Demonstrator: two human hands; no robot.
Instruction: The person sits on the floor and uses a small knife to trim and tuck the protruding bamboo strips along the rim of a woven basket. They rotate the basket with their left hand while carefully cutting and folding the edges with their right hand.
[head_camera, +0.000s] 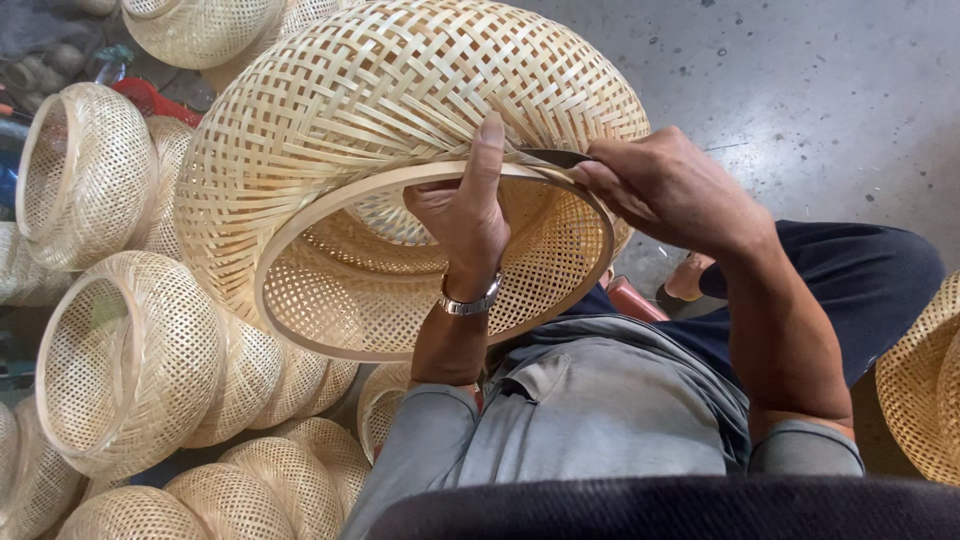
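Where the head view looks down over the grey shirt (590, 420), a large woven bamboo basket (400, 90) is seen held above the person's lap, tilted so that its open mouth faces the camera. The basket's round wooden rim (300, 215) is gripped at its upper arc by the left hand (465, 215), whose fingers (488, 150) are closed over the rim, the thumb pressed up against the weave outside and the rest curled inside the mouth. A metal wristwatch (468, 300) is worn on that wrist. The right hand (665, 185) is closed around a dark blade (552, 157), whose tip is laid against the rim just beside the left thumb. Finished baskets of the same weave (130, 360) are piled on the floor along the left edge, touching one another, and another basket (925, 385) is seen at the right edge. Bare concrete floor (820, 90) is shown at the upper right.
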